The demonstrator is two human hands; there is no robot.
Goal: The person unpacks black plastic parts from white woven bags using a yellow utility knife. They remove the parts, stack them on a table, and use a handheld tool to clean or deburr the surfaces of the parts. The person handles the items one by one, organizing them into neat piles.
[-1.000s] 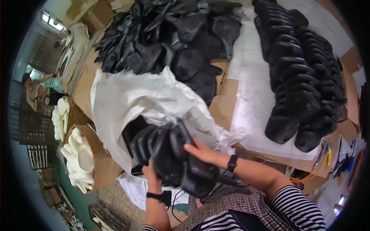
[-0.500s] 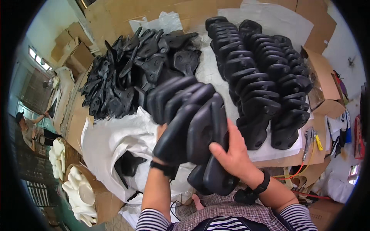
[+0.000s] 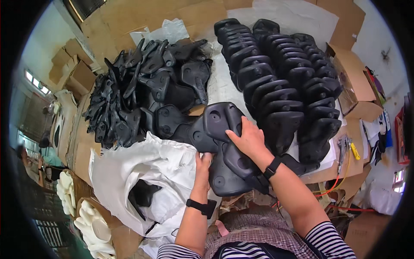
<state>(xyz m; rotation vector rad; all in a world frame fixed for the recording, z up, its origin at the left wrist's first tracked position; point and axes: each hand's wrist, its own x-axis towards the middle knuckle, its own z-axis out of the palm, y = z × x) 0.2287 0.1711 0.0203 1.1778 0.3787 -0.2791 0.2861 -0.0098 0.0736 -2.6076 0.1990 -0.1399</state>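
Note:
My right hand point(image 3: 250, 140) grips a black moulded part point(image 3: 217, 118), its thumb on the face and its fingers over the far edge. This part is waisted, with rounded ends and a small round recess. More of the same kind lie under and beside it, one with a broad lower end point(image 3: 228, 183) near the table's front edge. My left hand point(image 3: 202, 168) is closed at the left edge of this lower part, its fingertips partly hidden. A torn white woven sack point(image 3: 116, 172) lies left of that hand, with black parts showing in its opening.
A jumbled heap of black parts point(image 3: 151, 84) lies at the back left. Neat overlapping rows point(image 3: 271, 90) stand at the right, beside a cardboard box point(image 3: 355, 86). A yellow-handled tool point(image 3: 354, 151) lies near an air hose. White pieces point(image 3: 92, 228) fill a carton at lower left.
The bunch of black parts has come down from both hands onto the table front and spread apart. My right hand has moved up a little; my left hand has come out from beneath the bunch.

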